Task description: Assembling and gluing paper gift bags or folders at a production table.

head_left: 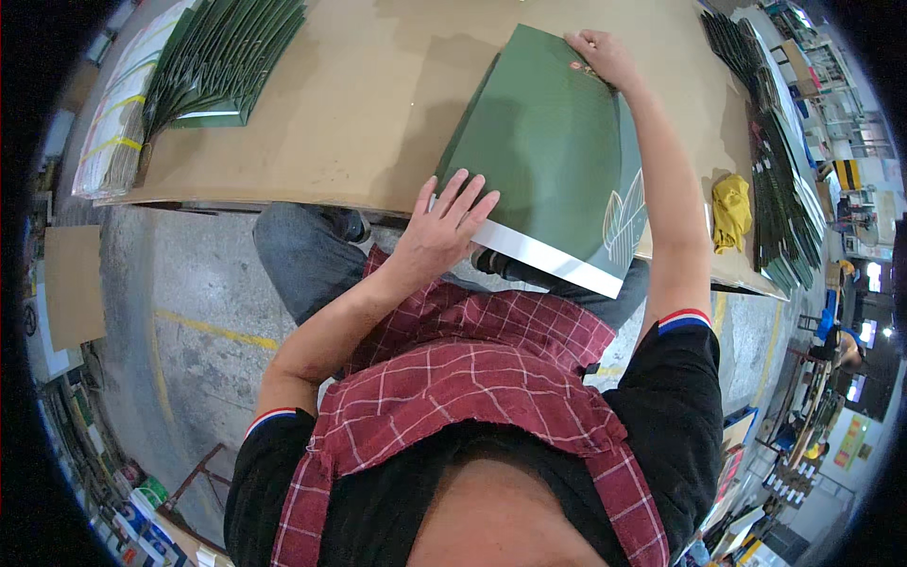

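A large green paper bag (539, 142) lies flat and slanted on the brown work table, its near end reaching past the table edge over my lap. It has a white strip along that end and a pale leaf outline near one corner. My left hand (444, 219) rests with fingers spread on the bag's near left corner, by the white strip. At the far right corner my right hand (603, 59) has its fingers curled over the bag's edge; what lies under the fingertips is partly hidden.
On the table's left, a fanned stack of green folded bags (222, 66) stands beside a white bundle with yellow straps (121, 123). Another row of dark green bags (782, 189) lines the right side, near a crumpled yellow cloth (730, 213). The table's front edge (283, 200) runs before my knees.
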A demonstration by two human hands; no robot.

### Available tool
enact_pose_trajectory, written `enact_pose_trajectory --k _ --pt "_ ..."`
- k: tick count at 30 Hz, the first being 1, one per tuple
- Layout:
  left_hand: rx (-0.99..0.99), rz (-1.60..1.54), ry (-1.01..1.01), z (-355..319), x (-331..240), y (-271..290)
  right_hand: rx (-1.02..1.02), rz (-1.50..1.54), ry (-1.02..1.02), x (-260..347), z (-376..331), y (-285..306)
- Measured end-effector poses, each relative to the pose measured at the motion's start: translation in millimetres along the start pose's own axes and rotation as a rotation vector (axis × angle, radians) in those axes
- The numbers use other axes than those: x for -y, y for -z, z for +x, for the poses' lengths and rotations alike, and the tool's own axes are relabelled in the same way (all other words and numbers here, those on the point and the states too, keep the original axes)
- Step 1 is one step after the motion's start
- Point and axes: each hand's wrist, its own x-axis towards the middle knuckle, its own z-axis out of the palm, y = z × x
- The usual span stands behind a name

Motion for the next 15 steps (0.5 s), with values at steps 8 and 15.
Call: enact_pose_trajectory --k 8,15 --pt "-0.167 -0.074 0.144 -1.3 -12.2 9.8 0.095 -0.123 -0.052 38.0 0.9 -4.2" --pt "-0.335 0.014 0.129 10.6 5.4 32.2 0.055 0.208 -0.22 125.1 1.5 80.2"
